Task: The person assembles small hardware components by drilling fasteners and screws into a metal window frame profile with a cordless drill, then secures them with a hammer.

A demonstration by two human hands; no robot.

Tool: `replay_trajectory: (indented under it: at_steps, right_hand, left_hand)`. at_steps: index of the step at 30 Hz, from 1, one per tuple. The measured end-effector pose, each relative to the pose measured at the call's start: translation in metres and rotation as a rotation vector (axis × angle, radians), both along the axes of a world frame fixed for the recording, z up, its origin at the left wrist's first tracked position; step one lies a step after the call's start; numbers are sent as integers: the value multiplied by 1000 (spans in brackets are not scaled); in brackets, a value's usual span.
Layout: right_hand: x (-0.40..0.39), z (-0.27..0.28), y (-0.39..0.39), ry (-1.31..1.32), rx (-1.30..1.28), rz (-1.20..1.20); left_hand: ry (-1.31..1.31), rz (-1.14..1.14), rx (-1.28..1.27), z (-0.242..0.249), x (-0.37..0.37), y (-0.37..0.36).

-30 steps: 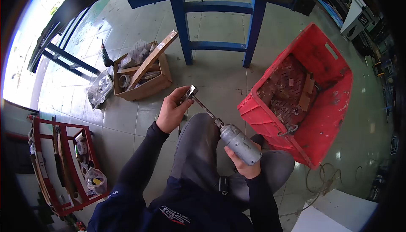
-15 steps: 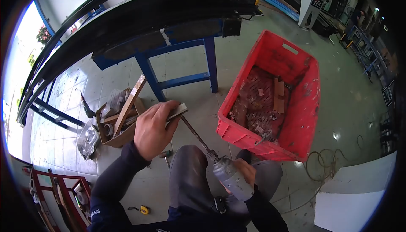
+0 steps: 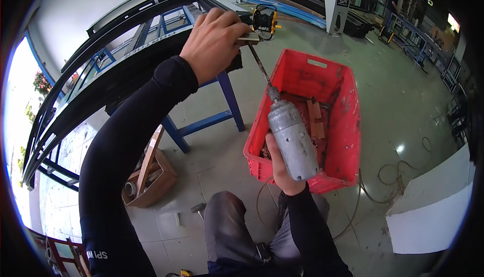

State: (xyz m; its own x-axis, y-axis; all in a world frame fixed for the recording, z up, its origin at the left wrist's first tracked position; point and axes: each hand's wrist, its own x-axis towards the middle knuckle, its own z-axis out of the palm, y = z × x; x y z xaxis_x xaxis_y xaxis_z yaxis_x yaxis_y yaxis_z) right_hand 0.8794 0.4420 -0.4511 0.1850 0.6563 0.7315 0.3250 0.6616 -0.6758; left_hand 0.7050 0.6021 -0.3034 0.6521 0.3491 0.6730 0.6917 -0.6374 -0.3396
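Note:
My right hand [image 3: 282,171] is wrapped round a grey cylindrical power driver [image 3: 292,138], pointing up and away from me. From its chuck a long thin bit [image 3: 259,65] reaches toward my left hand [image 3: 214,40]. My left fingers pinch a small flat light-coloured piece [image 3: 249,38], and the bit's tip meets its underside or lies just under it. Both are by the near right end of a black frame [image 3: 136,60] on blue trestle legs [image 3: 229,103]. My left hand and sleeve hide part of that end, so contact with the frame cannot be made out.
Below the driver stands a red plastic crate [image 3: 348,125] with scraps inside. A cardboard box [image 3: 164,176] of offcuts, a hammer [image 3: 198,208] and a hose [image 3: 383,181] lie on the floor. A cable reel [image 3: 264,20] is beyond; another person [image 3: 394,3] stands far right.
Both hands have risen and moved forward, carrying the driver from above my lap to over the crate. The small piece has come up to the frame's end. My view has tilted up.

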Motion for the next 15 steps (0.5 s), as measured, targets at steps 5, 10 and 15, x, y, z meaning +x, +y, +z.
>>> replay_trajectory:
  at_steps: [5, 10, 15]
  right_hand:
    - [7, -3, 21, -72, 83, -122]
    - [3, -14, 37, 102, 86, -104]
    - [7, -21, 42, 108, 80, -97]
  left_hand:
    - [-29, -40, 92, -5, 4, 25]
    - [-18, 41, 45, -11, 8, 30]
    - [-27, -17, 17, -9, 8, 24]
